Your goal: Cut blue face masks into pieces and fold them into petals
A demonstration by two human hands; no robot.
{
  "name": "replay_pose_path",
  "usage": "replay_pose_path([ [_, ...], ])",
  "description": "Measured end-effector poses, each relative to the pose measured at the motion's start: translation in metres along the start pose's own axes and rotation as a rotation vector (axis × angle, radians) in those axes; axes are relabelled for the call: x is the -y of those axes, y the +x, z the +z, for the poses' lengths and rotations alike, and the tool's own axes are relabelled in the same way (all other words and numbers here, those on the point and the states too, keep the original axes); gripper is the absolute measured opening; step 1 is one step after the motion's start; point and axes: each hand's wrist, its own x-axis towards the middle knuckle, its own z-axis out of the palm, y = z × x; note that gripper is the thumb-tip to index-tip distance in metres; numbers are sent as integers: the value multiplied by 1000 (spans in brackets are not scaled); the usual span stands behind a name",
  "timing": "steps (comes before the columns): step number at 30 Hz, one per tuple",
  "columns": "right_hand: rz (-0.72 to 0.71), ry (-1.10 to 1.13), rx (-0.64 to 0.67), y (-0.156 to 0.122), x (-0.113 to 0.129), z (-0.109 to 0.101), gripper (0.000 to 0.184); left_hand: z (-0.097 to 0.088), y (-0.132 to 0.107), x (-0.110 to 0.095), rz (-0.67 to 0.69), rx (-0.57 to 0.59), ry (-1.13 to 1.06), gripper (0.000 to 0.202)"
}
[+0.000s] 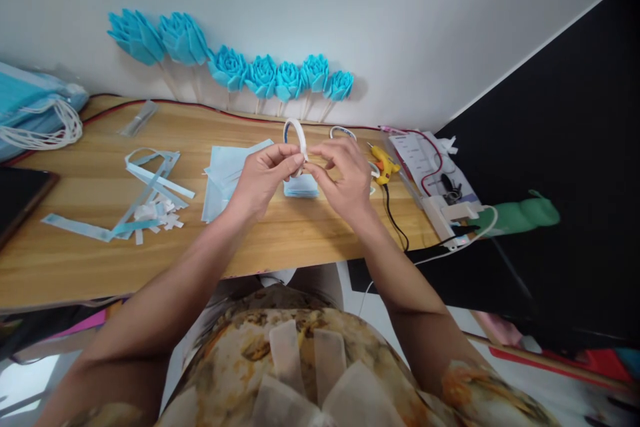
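Note:
A thin white ring, which looks like a roll of tape (295,128) with blue print inside its core, stands upright above the desk. My left hand (265,177) is closed, its thumb and forefinger pinching the roll's lower edge. Close beside it, my right hand (345,170) has its thumb and forefinger drawn together near the same edge. Whatever is between those right fingertips is too small to make out. Below the hands lies a small stack of folded light-blue pieces (301,187). Flat light-blue sheets (225,167) lie by my left hand, partly covered by it.
Several blue fabric-like flowers (263,77) on sticks lean against the wall. A yellow glue gun (384,164) lies right of my right hand, near another white ring (343,130). Cut strips and scraps (155,213) lie left. A power strip (445,220) sits at the right edge.

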Motion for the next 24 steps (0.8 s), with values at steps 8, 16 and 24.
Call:
replay_pose_path([
  [8, 296, 295, -127, 11, 0, -4, 26, 2, 0, 0, -25, -4, 45, 15],
  [16, 295, 530, -222, 23, -15, -5, 37, 6, -2, -6, -72, -33, 86, 15],
  [24, 197, 356, -202, 22, -12, -9, 25, 5, -1, -4, -75, -39, 83, 12],
])
